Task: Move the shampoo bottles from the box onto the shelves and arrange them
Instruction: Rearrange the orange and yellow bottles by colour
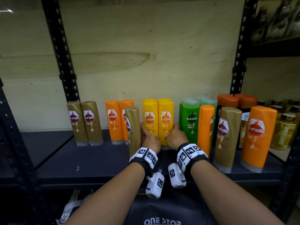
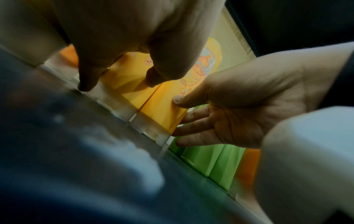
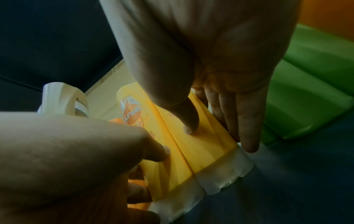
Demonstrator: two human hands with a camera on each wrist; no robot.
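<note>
At centre frame the front yellow bottles [image 1: 152, 119] stand upright on the shelf [image 1: 81, 159], touching each other (long axes vertical). The left hand [image 1: 148, 137] clasps their left flank and the right hand [image 1: 176, 135] their right, both equally near.

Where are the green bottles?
In the head view, the green bottles stand right of centre on the shelf, between the yellow bottles and an orange bottle.
</note>
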